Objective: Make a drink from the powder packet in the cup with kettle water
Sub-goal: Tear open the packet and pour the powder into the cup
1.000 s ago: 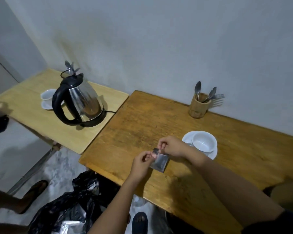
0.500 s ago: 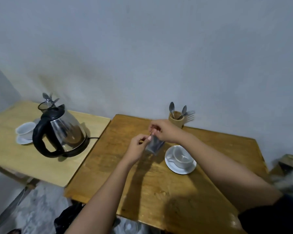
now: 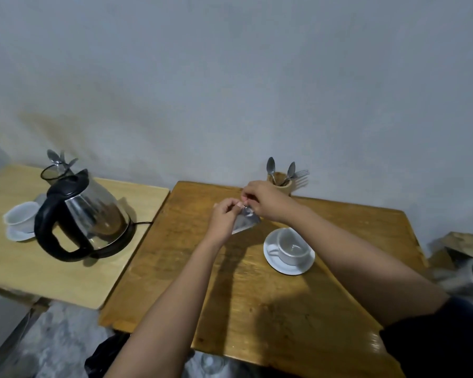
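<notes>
A small silver powder packet (image 3: 245,222) hangs above the dark wooden table (image 3: 175,257). My left hand (image 3: 224,218) and my right hand (image 3: 262,199) both pinch its top edge, fingertips close together. Just right of the packet and lower, an empty white cup (image 3: 292,245) stands on a white saucer (image 3: 290,266). The steel kettle (image 3: 85,216) with its black handle sits on its base on the lighter table (image 3: 66,276) to the left, well away from both hands.
A wooden holder (image 3: 280,182) with spoons and a fork stands by the wall behind my hands. Another white cup and saucer (image 3: 21,221) and a glass with spoons (image 3: 53,173) sit behind the kettle. A black bag (image 3: 104,358) lies on the floor below.
The view has tilted up and then settled. My hands have lifted the packet from near the table's front edge to higher up beside the cup, still pinching its top.
</notes>
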